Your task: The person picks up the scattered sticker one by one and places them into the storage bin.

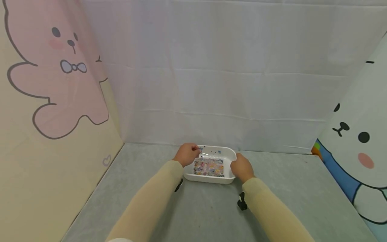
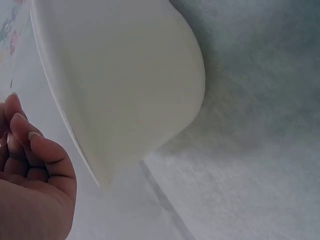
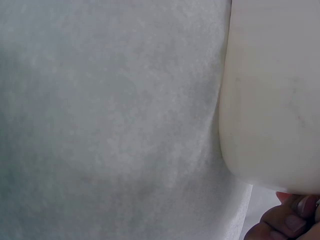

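A white plastic tray with raised walls rests on the grey table. On its floor lies a rectangular patch of tiny multicoloured pieces. My left hand is over the tray's left side, with thumb and fingers pinched together. A thin, pale glint shows at its fingertips, too small to identify. In the left wrist view, the curled fingers are beside the tray's white wall. My right hand grips the tray's right rim. In the right wrist view, its bent fingers touch the tray's edge.
Grey cloth covers the table. Behind the tray rises a white curtain. Side panels with a pink bear on the left and a white bear on the right flank the table.
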Motion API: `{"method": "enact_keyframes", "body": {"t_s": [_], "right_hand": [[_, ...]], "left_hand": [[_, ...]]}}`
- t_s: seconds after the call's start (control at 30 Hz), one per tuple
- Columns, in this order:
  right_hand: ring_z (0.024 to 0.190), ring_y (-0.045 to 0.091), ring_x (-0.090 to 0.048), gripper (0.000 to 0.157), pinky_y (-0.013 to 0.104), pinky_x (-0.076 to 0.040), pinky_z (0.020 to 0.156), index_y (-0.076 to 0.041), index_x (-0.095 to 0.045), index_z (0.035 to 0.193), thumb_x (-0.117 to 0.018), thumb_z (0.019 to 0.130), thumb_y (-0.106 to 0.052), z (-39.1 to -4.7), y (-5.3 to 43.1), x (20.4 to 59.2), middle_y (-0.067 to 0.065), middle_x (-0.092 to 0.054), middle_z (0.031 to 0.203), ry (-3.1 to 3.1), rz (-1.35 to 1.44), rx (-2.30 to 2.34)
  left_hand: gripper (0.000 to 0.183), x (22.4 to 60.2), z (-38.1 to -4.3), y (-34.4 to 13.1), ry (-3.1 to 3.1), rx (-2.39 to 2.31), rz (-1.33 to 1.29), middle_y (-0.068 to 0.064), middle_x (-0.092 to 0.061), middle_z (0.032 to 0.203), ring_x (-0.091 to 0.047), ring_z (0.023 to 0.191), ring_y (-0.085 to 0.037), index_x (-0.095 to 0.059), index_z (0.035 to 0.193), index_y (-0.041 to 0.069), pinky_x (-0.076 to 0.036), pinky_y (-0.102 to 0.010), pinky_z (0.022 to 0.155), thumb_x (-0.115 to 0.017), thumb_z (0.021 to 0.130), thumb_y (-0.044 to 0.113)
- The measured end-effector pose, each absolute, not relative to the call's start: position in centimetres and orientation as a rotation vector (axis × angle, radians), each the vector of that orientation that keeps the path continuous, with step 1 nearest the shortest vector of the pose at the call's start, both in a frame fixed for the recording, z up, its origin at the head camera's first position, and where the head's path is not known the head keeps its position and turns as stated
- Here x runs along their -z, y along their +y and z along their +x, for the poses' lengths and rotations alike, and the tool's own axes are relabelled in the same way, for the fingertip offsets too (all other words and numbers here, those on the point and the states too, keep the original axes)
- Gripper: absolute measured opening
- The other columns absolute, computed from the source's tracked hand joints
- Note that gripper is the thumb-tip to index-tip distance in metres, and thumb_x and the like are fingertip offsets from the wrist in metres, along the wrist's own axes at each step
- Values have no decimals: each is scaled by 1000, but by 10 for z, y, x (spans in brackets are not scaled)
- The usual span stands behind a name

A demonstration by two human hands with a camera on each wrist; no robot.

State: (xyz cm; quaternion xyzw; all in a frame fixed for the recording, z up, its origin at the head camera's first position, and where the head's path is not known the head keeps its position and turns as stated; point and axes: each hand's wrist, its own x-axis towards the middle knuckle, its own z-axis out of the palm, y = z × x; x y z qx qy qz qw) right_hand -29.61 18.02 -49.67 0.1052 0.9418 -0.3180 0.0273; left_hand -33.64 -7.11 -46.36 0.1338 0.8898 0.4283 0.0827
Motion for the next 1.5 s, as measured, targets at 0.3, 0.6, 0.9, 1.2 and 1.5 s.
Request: {"method": "enact_keyframes", "body": {"t_s": [0.3,0.6,0.9,1.2,1.5], "right_hand": [[111,36,-52,50,52,-40,93,2,-40,138,-40,89,-11,-299,181,499,23,-51,128,2941,311,984],[115,37,-49,50,53,-40,93,2,-38,139,-39,90,-13,-298,181,497,23,-49,131,2915,331,1002],[112,36,-51,49,53,-40,92,1,-40,137,-40,90,-12,-297,181,495,23,-51,129,2914,331,995],[114,38,-50,50,53,-41,92,2,-39,138,-38,91,-12,-296,181,497,24,-49,130,2912,302,1005],[115,38,-49,49,53,-40,93,3,-39,138,-38,92,-12,-295,181,495,24,-49,130,2907,297,1008]], "left_hand": [[16,468,-333,-60,2706,-1194,401,-4,-61,79,-49,62,-16,-66,89,14,-41,-34,58,-56,94,25],[11,472,-328,-49,2909,-918,513,6,-61,79,-52,65,-10,-69,94,14,-44,-31,62,-61,91,21],[12,484,-334,-44,3073,-699,554,5,-67,90,-60,80,-11,-69,96,16,-48,-33,72,-66,86,21],[9,483,-333,-42,3245,-452,471,0,-65,76,-61,69,-17,-64,79,13,-48,-36,61,-69,81,20],[13,480,-334,-47,3362,-286,360,-1,-62,66,-59,59,-20,-65,75,11,-48,-38,54,-69,79,23]]}}
